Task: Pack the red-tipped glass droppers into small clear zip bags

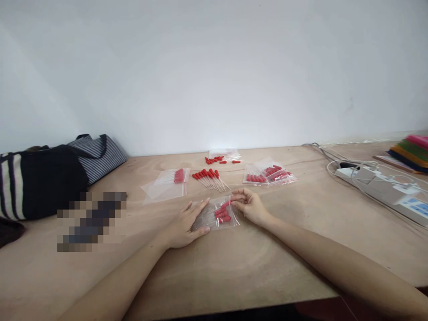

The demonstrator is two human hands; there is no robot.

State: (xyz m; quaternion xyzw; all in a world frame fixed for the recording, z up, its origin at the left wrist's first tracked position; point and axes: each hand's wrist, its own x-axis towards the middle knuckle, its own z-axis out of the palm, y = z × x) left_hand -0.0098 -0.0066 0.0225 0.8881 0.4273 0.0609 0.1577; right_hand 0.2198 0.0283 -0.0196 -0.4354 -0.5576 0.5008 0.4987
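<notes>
A clear zip bag (204,218) lies on the wooden table in front of me. Inside it are several droppers (223,217) with red rubber bulbs and thin clear stems. My left hand (183,225) rests on the bag's left end, fingers spread out. At the bag's right-hand opening, my right hand (252,207) has its thumb and fingers pinched on the red bulb of a dropper (228,204), whose stem points into the bag. Just beyond the bag, more droppers (209,178) lie fanned out, bulbs away from me.
Filled bags (267,174) overlap at the right; another bag (163,183) with droppers lies left. Loose red bulbs (214,159) are near the wall. Cloth bags (53,178) and a pixelated dark object (95,220) sit left, a corded power strip (384,191) right, with coloured folders (411,151) behind.
</notes>
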